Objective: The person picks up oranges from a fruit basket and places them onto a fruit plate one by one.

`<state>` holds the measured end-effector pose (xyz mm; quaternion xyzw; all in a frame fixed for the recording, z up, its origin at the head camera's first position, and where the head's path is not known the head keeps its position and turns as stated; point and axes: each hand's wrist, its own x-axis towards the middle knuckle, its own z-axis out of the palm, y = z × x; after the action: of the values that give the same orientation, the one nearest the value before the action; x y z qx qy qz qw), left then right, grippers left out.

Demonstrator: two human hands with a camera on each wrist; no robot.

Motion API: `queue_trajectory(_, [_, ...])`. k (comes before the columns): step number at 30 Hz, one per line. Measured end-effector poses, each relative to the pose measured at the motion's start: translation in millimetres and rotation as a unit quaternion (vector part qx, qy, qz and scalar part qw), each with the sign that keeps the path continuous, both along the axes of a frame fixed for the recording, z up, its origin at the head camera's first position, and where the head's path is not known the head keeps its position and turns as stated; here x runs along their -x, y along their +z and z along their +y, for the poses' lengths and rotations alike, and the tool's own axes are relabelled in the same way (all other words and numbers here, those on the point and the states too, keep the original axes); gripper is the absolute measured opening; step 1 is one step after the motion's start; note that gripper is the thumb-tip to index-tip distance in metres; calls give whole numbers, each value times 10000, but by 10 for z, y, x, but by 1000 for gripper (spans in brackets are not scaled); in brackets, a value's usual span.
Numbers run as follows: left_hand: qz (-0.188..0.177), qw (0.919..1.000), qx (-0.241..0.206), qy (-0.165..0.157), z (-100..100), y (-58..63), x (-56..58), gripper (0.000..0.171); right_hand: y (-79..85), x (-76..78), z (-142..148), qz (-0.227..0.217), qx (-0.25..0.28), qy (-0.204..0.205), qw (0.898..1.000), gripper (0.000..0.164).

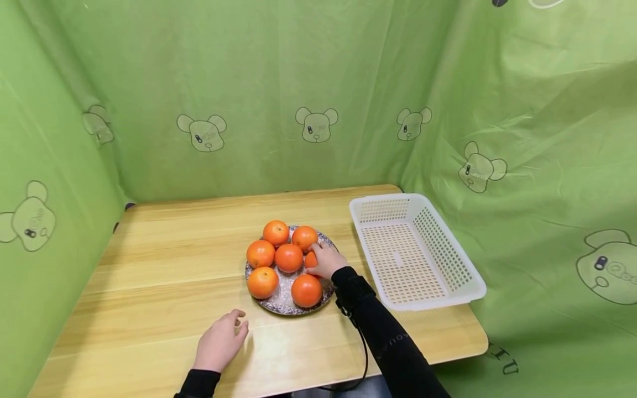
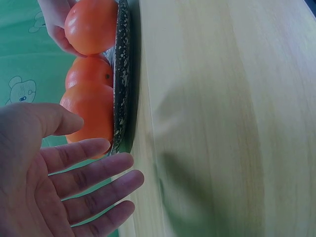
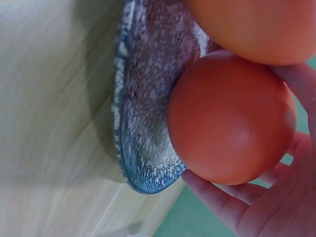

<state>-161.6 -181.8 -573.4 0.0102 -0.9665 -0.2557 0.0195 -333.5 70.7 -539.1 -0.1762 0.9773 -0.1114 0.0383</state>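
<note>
Several oranges [image 1: 288,258] lie on a round speckled plate [image 1: 283,293] on the table. At the plate's right side, my right hand [image 1: 327,261] curls its thumb and fingers round one orange [image 3: 232,118], which is mostly covered by the hand in the head view. Another orange [image 3: 256,29] lies close against it in the right wrist view. My left hand [image 1: 220,341] holds nothing, its fingers spread and slightly bent. It hovers near the table just front-left of the plate, palm toward the oranges in the left wrist view.
A white perforated plastic basket [image 1: 370,260] stands right of the plate, near the table's right edge. Green curtains [image 1: 259,171] with bear-head prints surround the wooden table [image 1: 164,276]. A dark cable [image 1: 365,354] hangs from my right wrist.
</note>
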Motion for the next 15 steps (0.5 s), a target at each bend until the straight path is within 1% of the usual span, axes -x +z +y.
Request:
queue_trajectory(4, [49, 10000, 7, -24, 4, 2, -7, 26, -21, 8, 13, 15, -16, 26, 10000, 60])
queue_trajectory(7, [72, 10000, 15, -35, 5, -7, -5, 27, 11, 3, 17, -29, 11, 63, 10000, 63])
queue_trajectory(11, [56, 10000, 37, -64, 2, -8, 2, 28, 132, -11, 23, -123, 211, 90, 9997, 69])
queue_trajectory(15, [59, 9999, 55, -75, 4, 2, 10, 28, 326, -27, 59, -69, 571, 131, 9983, 73])
